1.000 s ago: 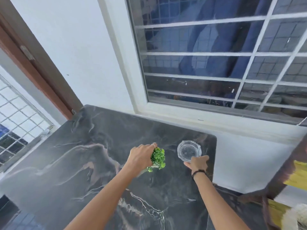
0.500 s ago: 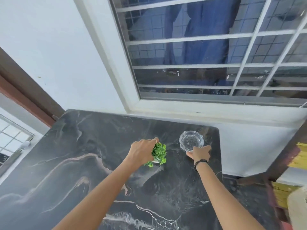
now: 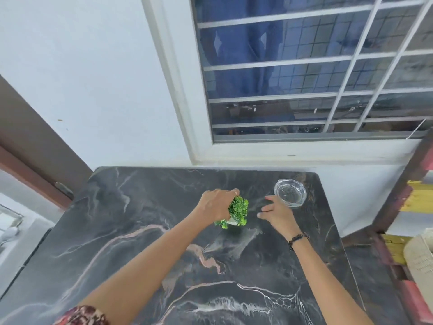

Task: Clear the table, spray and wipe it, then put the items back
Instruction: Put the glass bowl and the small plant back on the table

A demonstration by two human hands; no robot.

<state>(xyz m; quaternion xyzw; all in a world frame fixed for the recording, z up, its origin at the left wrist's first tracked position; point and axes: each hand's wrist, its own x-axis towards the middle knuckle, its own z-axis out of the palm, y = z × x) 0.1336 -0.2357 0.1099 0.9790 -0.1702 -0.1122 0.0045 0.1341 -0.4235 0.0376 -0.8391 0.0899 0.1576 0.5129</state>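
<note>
A dark marble table (image 3: pixel 131 233) fills the lower view. My left hand (image 3: pixel 214 206) grips a small green artificial plant (image 3: pixel 237 211) in a white pot from above, near the table's far middle. A clear glass ashtray (image 3: pixel 290 192) stands at the far right corner of the table. My right hand (image 3: pixel 276 213) hovers between the plant and the ashtray, fingers spread, holding nothing and apart from the ashtray.
A white wall and a barred window (image 3: pixel 316 73) rise behind the table. A brown door frame (image 3: pixel 30 141) stands at the left. A red and yellow wooden piece (image 3: pixel 412 200) and a beige bag (image 3: pixel 419 256) sit at the right.
My right hand has let go of the glass ashtray and drawn back to the left with fingers spread. My left hand still holds the plant; the view has tilted up.
</note>
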